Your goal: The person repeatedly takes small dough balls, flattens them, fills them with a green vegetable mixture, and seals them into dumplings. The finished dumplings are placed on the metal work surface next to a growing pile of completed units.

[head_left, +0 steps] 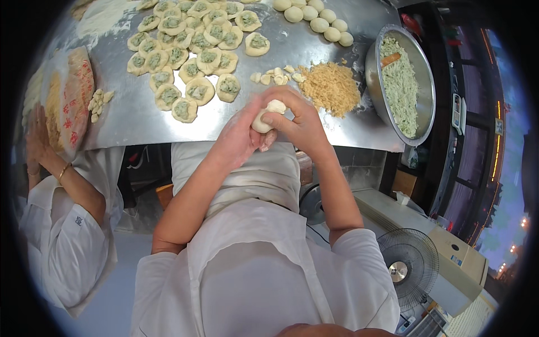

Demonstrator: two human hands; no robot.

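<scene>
A pale piece of dough (261, 122) is held between my two hands, just over the near edge of the metal table. My left hand (238, 135) cups it from below and from the left. Over its right side curl the thumb and fingers of my right hand (297, 115). Part of the dough is hidden by the fingers. Just beyond my hands lie small lumps of dough (278, 74) and a heap of light brown crumbly filling (331, 87). Dough wrappers topped with green filling (199, 90) spread over the table to the left.
Smooth dough balls (320, 25) sit at the far right. A steel bowl (429, 106) of shredded green filling stands at the table's right end. At the left, a co-worker's hands (42, 137) are beside a printed bag (76, 95). A fan (407, 267) stands below right.
</scene>
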